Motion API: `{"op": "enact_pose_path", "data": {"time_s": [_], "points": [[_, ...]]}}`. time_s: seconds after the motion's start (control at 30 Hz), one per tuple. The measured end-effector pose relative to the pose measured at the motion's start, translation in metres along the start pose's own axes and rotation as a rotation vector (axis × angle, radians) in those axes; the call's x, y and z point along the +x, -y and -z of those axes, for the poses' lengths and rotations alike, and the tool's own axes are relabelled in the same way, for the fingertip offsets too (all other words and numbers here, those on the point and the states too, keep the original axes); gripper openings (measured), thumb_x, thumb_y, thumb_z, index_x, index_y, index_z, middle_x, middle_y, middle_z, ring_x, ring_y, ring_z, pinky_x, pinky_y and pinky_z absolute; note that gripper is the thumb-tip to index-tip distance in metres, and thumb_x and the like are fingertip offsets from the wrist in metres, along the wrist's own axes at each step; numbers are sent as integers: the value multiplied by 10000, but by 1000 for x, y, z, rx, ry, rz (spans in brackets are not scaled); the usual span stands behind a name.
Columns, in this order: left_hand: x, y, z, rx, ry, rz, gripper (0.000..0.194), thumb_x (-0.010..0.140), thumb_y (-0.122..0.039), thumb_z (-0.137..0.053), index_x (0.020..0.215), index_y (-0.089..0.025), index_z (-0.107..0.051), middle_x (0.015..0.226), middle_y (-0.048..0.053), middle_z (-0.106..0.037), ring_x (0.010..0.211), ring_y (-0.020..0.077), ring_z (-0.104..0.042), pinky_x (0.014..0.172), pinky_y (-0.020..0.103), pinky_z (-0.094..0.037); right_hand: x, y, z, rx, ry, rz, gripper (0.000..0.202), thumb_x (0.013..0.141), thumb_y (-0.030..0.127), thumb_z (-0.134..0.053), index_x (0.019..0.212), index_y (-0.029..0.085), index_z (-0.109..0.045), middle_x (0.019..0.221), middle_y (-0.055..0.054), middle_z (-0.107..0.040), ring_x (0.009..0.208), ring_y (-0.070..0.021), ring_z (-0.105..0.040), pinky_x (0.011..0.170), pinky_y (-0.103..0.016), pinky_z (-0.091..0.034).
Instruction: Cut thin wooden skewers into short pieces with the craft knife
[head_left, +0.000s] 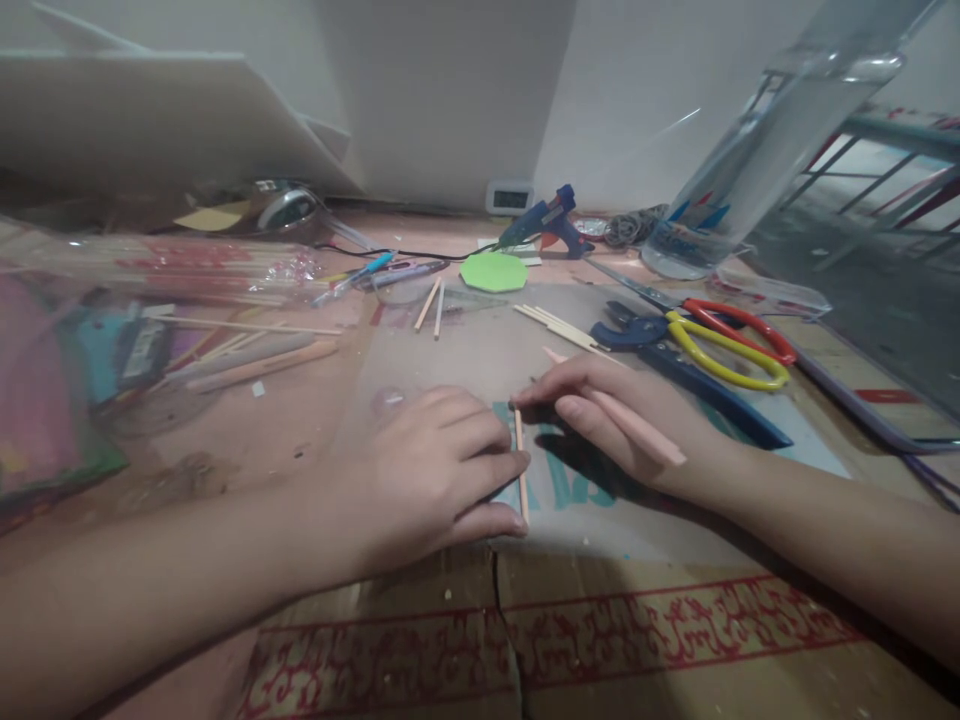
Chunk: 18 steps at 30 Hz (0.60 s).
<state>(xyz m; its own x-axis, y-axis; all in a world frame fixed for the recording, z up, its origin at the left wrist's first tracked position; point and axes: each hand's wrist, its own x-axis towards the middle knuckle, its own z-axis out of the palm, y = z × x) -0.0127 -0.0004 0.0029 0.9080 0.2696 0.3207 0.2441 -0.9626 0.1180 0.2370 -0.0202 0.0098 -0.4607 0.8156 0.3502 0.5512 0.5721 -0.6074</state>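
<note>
A thin wooden stick (pixel 523 475) lies nearly upright in view on a sheet with teal print. From its left side, my left hand (pixel 442 460) presses curled fingertips and thumb against it. My right hand (pixel 607 410) rests to the right, its index fingertip at the stick's far end. Tucked across that hand between thumb and fingers is a pale pinkish flat stick (pixel 645 430), its far part hidden by the fingers. Just beyond the right hand lie several pale wooden sticks (pixel 555 322) and blue-handled cutters (pixel 705 390).
Scissors (pixel 731 345) with red and yellow handles lie at right, near a tall clear bottle (pixel 697 220). A blue glue gun (pixel 547 220) and a green octagonal piece (pixel 493 271) sit at the back. Bagged sticks (pixel 187 265) and pens (pixel 405 272) are at left.
</note>
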Motion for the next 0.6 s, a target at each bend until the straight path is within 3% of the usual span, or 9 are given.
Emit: {"op": "enact_pose_path", "data": {"time_s": [0.1, 0.33, 0.6], "points": [[-1, -1, 2, 46, -4, -5, 423, 1035, -518, -481, 1070, -175, -726, 924, 64, -691, 905, 245, -616, 838, 383, -462, 2, 1, 1, -18, 76, 16, 201, 1019, 303, -533, 1091, 192, -685, 1068, -84, -787, 979, -232, -739, 801, -338, -571], [-3, -1, 0, 63, -9, 20, 499, 1007, -605, -474, 1112, -170, -693, 892, 55, -683, 813, 234, -619, 729, 372, -444, 2, 1, 2, 4, 112, 39, 246, 1017, 303, -535, 1143, 157, -688, 1105, -105, -768, 1036, -230, -712, 907, -366, -534], [-6, -5, -4, 51, 3, -6, 403, 1049, -506, -457, 1230, -200, -647, 870, 24, -668, 742, 220, -605, 672, 354, -401, 2, 1, 1, 14, 137, 23, 251, 1020, 300, -532, 1137, 149, -694, 1090, -105, -754, 1047, -221, -690, 930, -363, -513]]}}
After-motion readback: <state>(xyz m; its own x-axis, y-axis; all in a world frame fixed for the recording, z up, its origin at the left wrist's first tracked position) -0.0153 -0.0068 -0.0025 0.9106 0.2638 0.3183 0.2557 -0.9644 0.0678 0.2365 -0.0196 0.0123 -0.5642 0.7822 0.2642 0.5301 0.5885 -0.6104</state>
